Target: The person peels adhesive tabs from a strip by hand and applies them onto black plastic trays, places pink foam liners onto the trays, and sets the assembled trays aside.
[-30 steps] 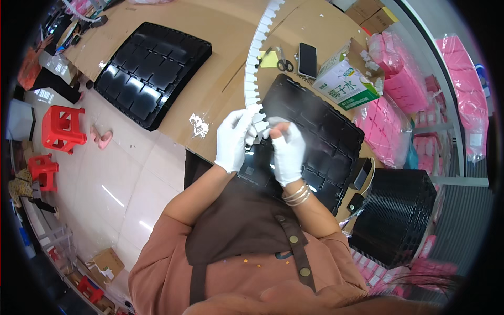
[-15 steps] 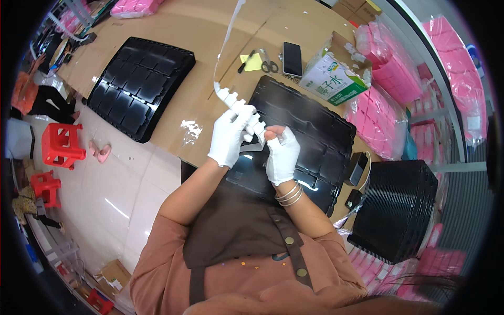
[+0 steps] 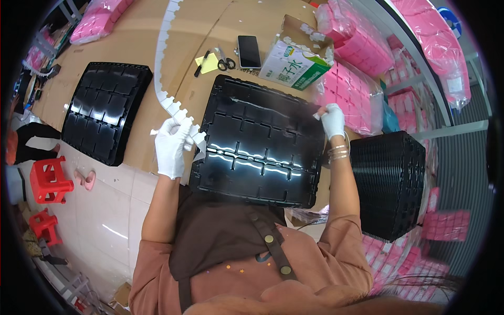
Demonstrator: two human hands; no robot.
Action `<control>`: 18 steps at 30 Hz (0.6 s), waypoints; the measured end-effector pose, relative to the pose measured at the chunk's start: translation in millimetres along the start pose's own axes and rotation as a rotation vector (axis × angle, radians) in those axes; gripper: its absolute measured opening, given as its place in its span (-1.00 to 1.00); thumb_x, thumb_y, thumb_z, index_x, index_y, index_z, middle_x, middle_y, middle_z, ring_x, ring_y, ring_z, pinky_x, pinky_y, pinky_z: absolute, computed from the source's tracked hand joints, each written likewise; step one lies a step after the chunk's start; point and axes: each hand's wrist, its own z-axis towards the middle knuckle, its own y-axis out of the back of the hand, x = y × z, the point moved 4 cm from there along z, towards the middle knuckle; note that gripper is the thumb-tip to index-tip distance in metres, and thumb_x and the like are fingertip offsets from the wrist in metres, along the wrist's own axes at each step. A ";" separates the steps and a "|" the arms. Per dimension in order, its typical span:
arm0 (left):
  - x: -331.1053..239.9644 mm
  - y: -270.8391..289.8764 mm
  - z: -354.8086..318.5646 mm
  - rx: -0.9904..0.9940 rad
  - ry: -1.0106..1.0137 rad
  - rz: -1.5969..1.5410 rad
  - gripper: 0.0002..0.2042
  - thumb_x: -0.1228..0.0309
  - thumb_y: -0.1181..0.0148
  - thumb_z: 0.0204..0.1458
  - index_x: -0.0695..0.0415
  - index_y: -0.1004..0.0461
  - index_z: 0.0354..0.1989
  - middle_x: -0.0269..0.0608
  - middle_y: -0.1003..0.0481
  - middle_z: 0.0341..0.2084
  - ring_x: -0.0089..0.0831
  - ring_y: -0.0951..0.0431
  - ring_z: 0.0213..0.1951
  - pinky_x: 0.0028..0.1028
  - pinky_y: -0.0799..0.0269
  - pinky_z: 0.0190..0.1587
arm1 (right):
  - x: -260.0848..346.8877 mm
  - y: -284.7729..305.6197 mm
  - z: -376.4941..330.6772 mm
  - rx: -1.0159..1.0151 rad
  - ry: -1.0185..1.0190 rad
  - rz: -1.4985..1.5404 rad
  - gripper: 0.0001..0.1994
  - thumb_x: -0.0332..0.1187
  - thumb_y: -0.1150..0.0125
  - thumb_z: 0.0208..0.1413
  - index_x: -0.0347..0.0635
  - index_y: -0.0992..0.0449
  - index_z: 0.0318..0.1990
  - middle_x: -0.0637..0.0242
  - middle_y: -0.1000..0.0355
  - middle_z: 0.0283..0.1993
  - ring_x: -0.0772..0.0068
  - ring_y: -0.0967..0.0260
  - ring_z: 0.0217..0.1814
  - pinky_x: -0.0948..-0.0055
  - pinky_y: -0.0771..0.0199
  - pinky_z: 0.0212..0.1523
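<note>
In my gloved left hand (image 3: 173, 148) is a long white strip with notched, tab-like edges (image 3: 160, 58); the fingers are pinched round its lower end. The strip curves from there up past the far edge of view, and a short pale tail hangs beside the tray. My gloved right hand (image 3: 333, 123), its fingertips bare, is closed at the tray's right edge; whatever is in the pinch is too small to tell. Between my hands a black moulded plastic tray (image 3: 252, 134) lies on the table, its grooved panels shining.
Beyond the tray lie a black pen (image 3: 201, 64), yellow notes (image 3: 209, 63), scissors (image 3: 227, 63) and a phone (image 3: 249, 51). An open carton (image 3: 295, 64) stands before pink wrapped packs (image 3: 350, 97). Another black tray (image 3: 107, 110) sits left; stacked black trays (image 3: 387, 184) rise at right.
My hands have parted: the left moved left with the strip, the right went to the tray's right side. My view has shifted, and more of the tray shows.
</note>
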 end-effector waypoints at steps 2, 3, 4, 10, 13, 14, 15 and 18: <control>8.2 -2.6 -2.2 0.016 -0.019 0.003 -0.71 0.37 -0.22 0.10 0.22 -0.44 -0.04 -0.27 -0.52 -0.45 -0.73 -0.40 -0.59 -0.73 -0.17 -0.64 | 10.3 -11.6 1.9 0.090 0.042 -0.189 -0.96 -0.46 -0.26 -0.17 -0.21 -0.57 -0.52 0.07 -0.50 -0.44 0.08 -0.50 -0.34 0.24 -0.48 -0.24; 10.2 -4.8 -2.9 0.034 -0.035 0.008 -0.71 0.37 -0.22 0.10 0.22 -0.44 -0.04 -0.27 -0.52 -0.45 -0.73 -0.40 -0.59 -0.73 -0.18 -0.64 | 15.7 -13.1 -1.9 0.025 0.045 -0.236 -0.99 -0.49 -0.25 -0.19 -0.20 -0.56 -0.55 0.07 -0.50 -0.44 0.07 -0.51 -0.33 0.22 -0.48 -0.24; 10.3 -6.0 -4.8 0.029 -0.036 0.011 -0.71 0.37 -0.22 0.10 0.22 -0.44 -0.04 -0.27 -0.52 -0.45 -0.73 -0.40 -0.59 -0.73 -0.18 -0.64 | 15.4 -16.6 -2.2 0.028 0.047 -0.232 -0.99 -0.49 -0.25 -0.19 -0.20 -0.56 -0.55 0.07 -0.50 -0.44 0.07 -0.51 -0.33 0.22 -0.48 -0.24; 13.6 -11.1 -8.2 0.045 -0.047 -0.126 -0.77 0.36 -0.13 0.17 0.23 -0.43 -0.08 -0.31 -0.47 -0.50 -0.71 -0.37 -0.58 -0.72 -0.21 -0.60 | 16.1 -20.5 -5.7 -0.105 0.188 -0.343 -0.97 -0.55 -0.19 -0.19 -0.25 -0.53 -0.56 -0.01 -0.47 -0.49 -0.02 -0.48 -0.36 0.15 -0.49 -0.29; 7.7 -14.5 -12.9 0.035 -0.048 -0.134 -0.72 0.35 -0.14 0.17 0.24 -0.40 -0.02 -0.32 -0.46 -0.50 -0.72 -0.36 -0.58 -0.70 -0.21 -0.60 | 20.0 -9.3 -12.4 -0.004 0.030 -0.136 -0.96 -0.55 -0.16 -0.16 -0.26 -0.51 -0.56 0.02 -0.45 -0.47 0.00 -0.45 -0.36 0.19 -0.45 -0.27; 5.6 -14.1 -15.5 0.022 -0.040 -0.123 -0.70 0.34 -0.14 0.17 0.25 -0.39 -0.01 -0.32 -0.45 -0.50 -0.72 -0.36 -0.58 -0.70 -0.21 -0.59 | 29.4 -1.1 -19.6 -0.028 0.029 -0.064 -0.96 -0.56 -0.14 -0.15 -0.27 -0.50 -0.56 0.03 -0.44 -0.47 0.02 -0.44 -0.37 0.21 -0.43 -0.28; 3.9 -14.3 -17.4 0.037 -0.027 -0.101 -0.68 0.34 -0.15 0.16 0.27 -0.38 0.01 -0.30 -0.46 -0.49 -0.72 -0.37 -0.58 -0.70 -0.23 -0.59 | 35.3 8.9 -24.5 -0.122 0.179 0.009 -0.92 -0.57 -0.11 -0.11 -0.28 -0.46 -0.58 0.07 -0.41 -0.50 0.09 -0.41 -0.42 0.25 -0.40 -0.32; 2.8 -26.2 -26.1 0.062 0.008 -0.181 -0.68 0.36 -0.16 0.15 0.28 -0.39 0.00 -0.27 -0.47 -0.49 -0.71 -0.39 -0.58 -0.70 -0.26 -0.57 | 89.2 30.7 -59.9 -0.233 0.098 0.384 -0.92 -0.55 -0.13 -0.03 -0.28 -0.41 -0.52 0.31 -0.38 -0.49 0.47 -0.36 -0.45 0.45 -0.36 -0.36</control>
